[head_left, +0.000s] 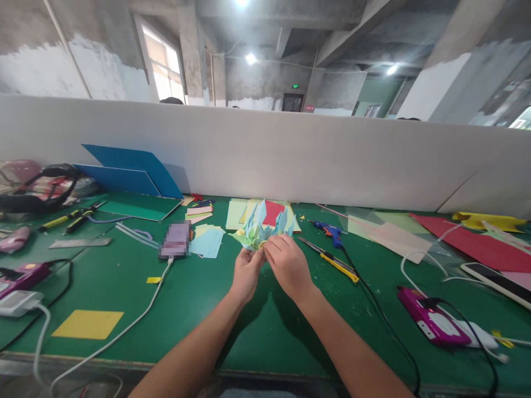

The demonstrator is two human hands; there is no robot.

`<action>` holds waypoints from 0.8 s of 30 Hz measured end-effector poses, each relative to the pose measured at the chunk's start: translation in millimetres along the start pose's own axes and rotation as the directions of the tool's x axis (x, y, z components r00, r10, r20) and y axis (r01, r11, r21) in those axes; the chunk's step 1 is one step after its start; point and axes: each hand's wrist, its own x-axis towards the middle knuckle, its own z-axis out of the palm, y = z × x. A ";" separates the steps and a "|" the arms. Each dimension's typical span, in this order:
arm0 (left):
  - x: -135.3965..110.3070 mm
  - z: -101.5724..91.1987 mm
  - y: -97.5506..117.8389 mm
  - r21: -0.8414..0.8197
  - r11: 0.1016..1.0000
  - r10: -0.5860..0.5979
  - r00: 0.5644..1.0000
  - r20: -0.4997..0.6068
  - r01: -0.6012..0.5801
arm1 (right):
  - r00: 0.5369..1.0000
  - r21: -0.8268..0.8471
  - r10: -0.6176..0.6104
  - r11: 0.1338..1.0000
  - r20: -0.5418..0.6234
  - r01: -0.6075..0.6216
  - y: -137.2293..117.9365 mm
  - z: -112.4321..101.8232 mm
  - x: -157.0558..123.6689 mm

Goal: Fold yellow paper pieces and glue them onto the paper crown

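Observation:
Both hands meet over the middle of the green table around a folded paper flower (252,235), with pale blue points and light green and yellow parts. My left hand (246,272) is closed on its underside from the left. My right hand (287,264) is closed too, its fingertips pinching the flower's lower right edge against the left fingers. The exact grip is partly hidden behind the fingers. Behind the flower lie coloured paper sheets (237,214), and light blue paper slips (207,242) are to the left.
A blue glue gun (333,235) and a yellow utility knife (338,266) lie right of the hands. A phone (175,240) on a white cable is at left. Purple power strips (431,318) sit at both sides. A white partition (265,155) closes off the back.

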 end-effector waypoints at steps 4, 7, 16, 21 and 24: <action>0.9 -1.1 -0.9 0.000 1.000 -0.003 1.000 0.007 0.003 | 1.000 0.001 -0.003 1.000 -0.012 0.003 -0.2 0.1 0.1; 1.4 -1.5 -1.4 0.002 1.000 -0.003 1.000 0.008 0.003 | 1.000 0.003 0.001 1.000 -0.020 -0.001 -1.0 -0.3 0.2; 0.5 -0.7 -2.0 0.005 1.000 -0.005 1.000 0.008 0.005 | 1.000 0.009 0.009 1.000 -0.020 -0.008 0.5 -0.8 -2.0; 1.1 -1.2 -1.4 0.007 1.000 -0.012 1.000 0.013 0.012 | 1.000 0.019 0.009 1.000 -0.018 -0.008 0.6 -0.2 -1.8; 1.1 -1.3 -1.5 0.005 1.000 -0.021 1.000 0.009 0.021 | 0.999 0.028 0.021 0.999 -0.028 -0.020 0.4 -0.3 -2.1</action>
